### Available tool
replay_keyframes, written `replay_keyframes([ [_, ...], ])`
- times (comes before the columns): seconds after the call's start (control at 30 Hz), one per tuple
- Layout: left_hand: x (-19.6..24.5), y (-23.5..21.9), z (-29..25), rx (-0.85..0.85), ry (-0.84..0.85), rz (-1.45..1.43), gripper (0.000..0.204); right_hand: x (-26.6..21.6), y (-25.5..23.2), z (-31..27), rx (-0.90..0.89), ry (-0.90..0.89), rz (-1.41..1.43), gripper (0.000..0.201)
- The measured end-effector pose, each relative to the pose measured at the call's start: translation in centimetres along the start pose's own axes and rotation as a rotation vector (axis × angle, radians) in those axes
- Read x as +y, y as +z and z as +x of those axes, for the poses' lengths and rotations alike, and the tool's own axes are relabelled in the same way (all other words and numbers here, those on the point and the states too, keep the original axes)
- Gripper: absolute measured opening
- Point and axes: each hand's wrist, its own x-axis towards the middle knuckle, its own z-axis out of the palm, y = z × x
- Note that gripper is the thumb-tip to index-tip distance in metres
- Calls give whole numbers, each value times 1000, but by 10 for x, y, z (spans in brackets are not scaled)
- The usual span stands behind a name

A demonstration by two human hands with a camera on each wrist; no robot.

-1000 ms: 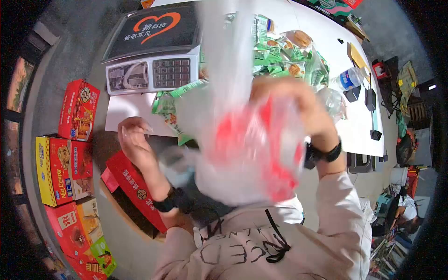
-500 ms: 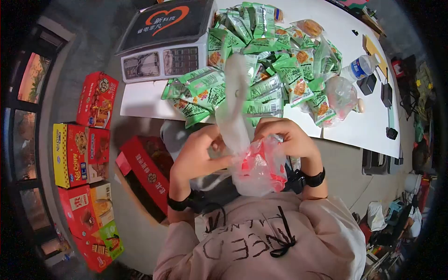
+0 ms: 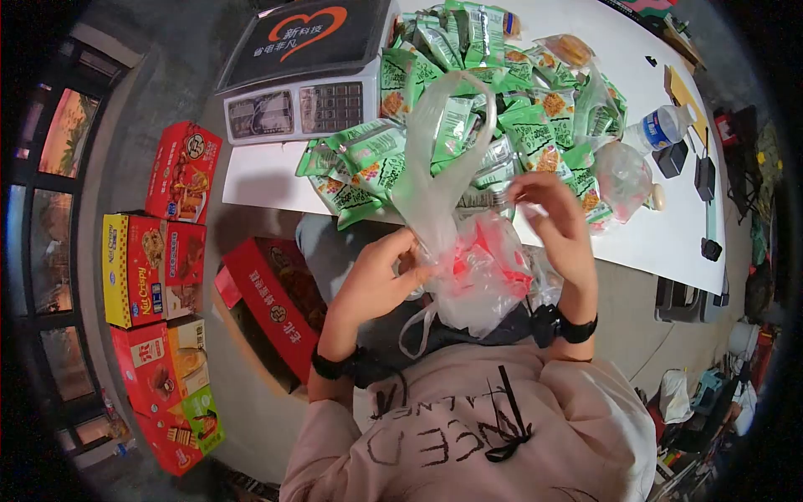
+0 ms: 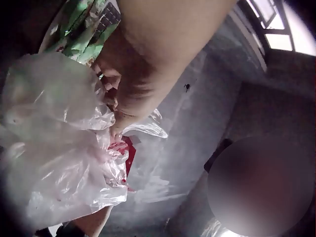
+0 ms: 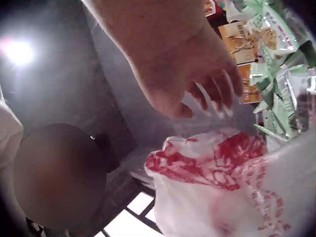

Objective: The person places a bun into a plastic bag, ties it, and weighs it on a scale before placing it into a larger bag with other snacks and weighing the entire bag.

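In the head view a translucent plastic bag (image 3: 483,293) with red print hangs in front of the person's chest, its long handle loop rising over the table edge. The left hand (image 3: 378,274) pinches the bag at its neck; the left wrist view shows the left hand (image 4: 143,74) with its thumb against the crumpled plastic (image 4: 74,168). Beside the bag, the right hand (image 3: 559,226) is raised with its fingers spread and apart from it. The right wrist view has the right hand (image 5: 187,69) above the red-printed bag (image 5: 212,163), holding nothing.
Green snack packets (image 3: 368,151) are heaped on the white table (image 3: 268,180), near a box with a heart logo (image 3: 305,42). A water bottle (image 3: 661,127) and another clear bag (image 3: 623,180) lie to the right. Red snack boxes (image 3: 182,171) stand at left, an open red box (image 3: 280,305) below.
The bag's blurred swing has settled and its handle loop has spread wider. The left hand came in to the bag; the right hand has let go and moved up and right.
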Motion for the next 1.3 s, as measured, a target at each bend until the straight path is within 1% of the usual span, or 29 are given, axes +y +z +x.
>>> replay_keyframes([
  [0.03,-1,2,0,-1,-3,1,22,-7,1,-3,213,-81,-41,31],
  [0.07,-4,4,0,52,52,-108,24,-15,3,-6,338,-226,-100,23],
  [0.1,-5,6,0,104,107,-216,27,-23,0,-11,339,-223,-99,23],
  [0.13,-1,7,0,103,105,-216,27,-31,-6,-16,161,-359,-220,27],
  [0.17,6,7,0,117,34,-343,35,-39,-10,-20,-19,-491,-341,31],
  [0.2,11,7,0,131,-36,-468,44,-50,-1,-18,-107,-483,-432,41],
  [0.23,14,7,1,129,-37,-466,44,-54,9,-16,-104,-483,-432,41],
  [0.3,18,7,3,111,-33,-611,60,-59,25,-13,-215,-393,-767,41],
  [0.43,19,-1,1,67,-82,-665,61,-24,39,-11,-226,-385,-816,34],
  [0.5,15,-6,0,24,-114,-741,60,-14,40,-13,-400,-395,-711,29],
  [0.53,16,-8,-1,22,-116,-738,60,-14,39,-13,-397,-394,-708,29],
  [0.6,20,-11,-3,59,-109,-884,59,-13,39,-13,-483,-337,-609,25],
  [0.63,22,-13,-4,58,-112,-882,59,-15,39,-13,-482,-335,-607,25],
  [0.7,23,-16,-4,26,-124,-882,60,-22,42,-12,-427,-254,-609,20],
  [0.73,19,-15,-5,25,-126,-881,60,-21,46,-12,-426,-253,-608,20],
  [0.8,9,-10,-4,-84,-136,-952,62,-18,55,-11,-384,-308,-548,18],
  [0.83,8,-8,-6,-85,-136,-952,62,-15,57,-10,-383,-307,-548,18],
  [0.9,10,-6,-8,-55,-160,-1094,64,-8,60,-9,-462,-323,-284,19],
  [0.93,12,-6,-7,-22,-159,-1074,67,-5,60,-8,-486,-320,-196,15],
  [0.97,15,-8,-8,-22,-160,-1075,67,-5,58,-5,-487,-318,-196,15],
  [1.03,21,-14,-12,109,-178,-1001,71,-7,51,0,-460,-298,53,10],
  [1.07,22,-19,-15,212,-198,-856,75,-3,45,-2,-463,-297,52,10],
  [1.1,16,-26,-20,214,-199,-858,75,5,37,-6,-365,-254,200,8],
  [1.13,3,-36,-28,245,-160,-849,74,10,28,-9,-265,-209,345,8],
  [1.17,-14,-47,-36,275,-122,-839,73,12,17,-9,-265,-209,345,8],
  [1.23,-44,-64,-52,336,-44,-817,71,15,-1,-8,-19,-166,652,11],
  [1.27,-43,-66,-53,365,-5,-805,70,16,-4,-9,-19,-166,652,11],
  [1.3,-41,-65,-57,364,-5,-805,70,17,-6,-10,-71,-72,563,13],
])
